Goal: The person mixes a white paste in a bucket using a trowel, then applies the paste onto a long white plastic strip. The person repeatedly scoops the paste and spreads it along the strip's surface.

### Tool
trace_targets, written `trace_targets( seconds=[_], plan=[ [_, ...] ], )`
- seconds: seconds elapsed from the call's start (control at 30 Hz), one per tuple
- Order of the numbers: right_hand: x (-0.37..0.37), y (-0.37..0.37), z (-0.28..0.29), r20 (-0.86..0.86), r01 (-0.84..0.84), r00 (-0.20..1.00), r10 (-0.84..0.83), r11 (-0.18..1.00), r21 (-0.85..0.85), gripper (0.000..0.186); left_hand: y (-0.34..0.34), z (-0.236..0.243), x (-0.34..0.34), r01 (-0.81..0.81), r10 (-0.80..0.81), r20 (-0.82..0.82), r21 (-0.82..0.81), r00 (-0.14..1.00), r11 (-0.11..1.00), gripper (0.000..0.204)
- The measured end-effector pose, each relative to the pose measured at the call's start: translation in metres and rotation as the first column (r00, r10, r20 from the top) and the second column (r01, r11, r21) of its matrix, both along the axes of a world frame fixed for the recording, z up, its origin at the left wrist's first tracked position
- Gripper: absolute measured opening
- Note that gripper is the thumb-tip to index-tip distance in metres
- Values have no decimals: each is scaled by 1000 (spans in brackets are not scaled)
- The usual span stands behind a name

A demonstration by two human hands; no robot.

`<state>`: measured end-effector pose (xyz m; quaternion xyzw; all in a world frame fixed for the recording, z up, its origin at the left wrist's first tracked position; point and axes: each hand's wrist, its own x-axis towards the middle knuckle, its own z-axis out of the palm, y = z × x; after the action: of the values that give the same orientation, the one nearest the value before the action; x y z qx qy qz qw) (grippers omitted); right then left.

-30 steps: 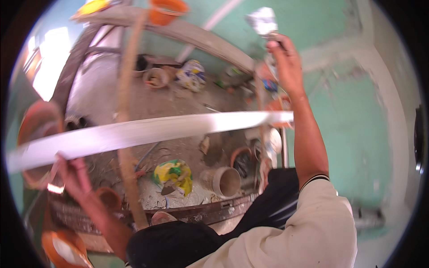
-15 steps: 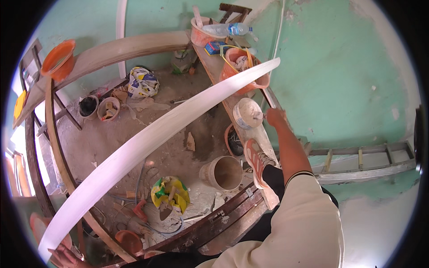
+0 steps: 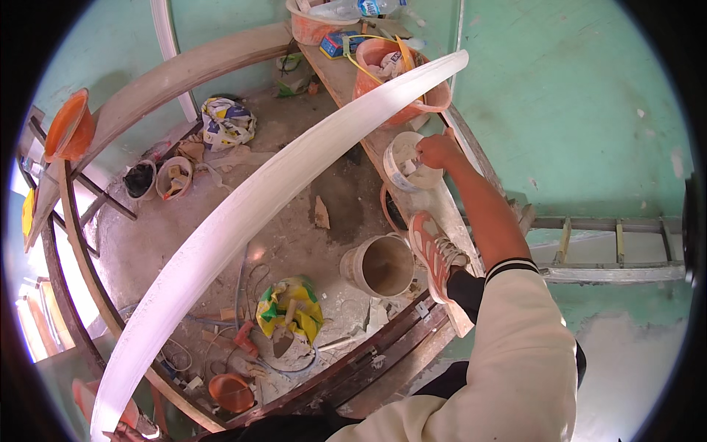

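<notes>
A long white moulding, perhaps plaster, slants from the lower left corner up to the right. My left hand, at the picture's lower edge, closes on its near end; only the fingers show. On the plank to my right stands a small white bucket with whitish material inside. My right hand is over its rim, fingers closed round a small tool whose blade dips into the bucket. It looks like a putty knife; its handle is hidden in the hand.
My foot in a pink and white shoe stands on the plank. An orange bucket sits beyond the white one. Below are a large bucket, a yellow-green bag and cables. A ladder lies at right.
The view has shifted, and the moulding's far end sits higher in the picture. My right hand has moved from beside the white bucket to over its rim.
</notes>
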<state>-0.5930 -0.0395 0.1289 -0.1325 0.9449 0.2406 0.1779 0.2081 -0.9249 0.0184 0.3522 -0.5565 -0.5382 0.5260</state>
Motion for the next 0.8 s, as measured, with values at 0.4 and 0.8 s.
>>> trace_targets(
  seconds=[0.4,0.8],
  plan=[
    [-17,51,-35,109,235,972,-210,809,-539,22,-31,-11,23,472,-253,-610,228,751,852,36],
    [28,3,12,341,276,940,15,556,-784,12,54,-35,-13,76,144,-482,407,864,910,45]
  ],
)
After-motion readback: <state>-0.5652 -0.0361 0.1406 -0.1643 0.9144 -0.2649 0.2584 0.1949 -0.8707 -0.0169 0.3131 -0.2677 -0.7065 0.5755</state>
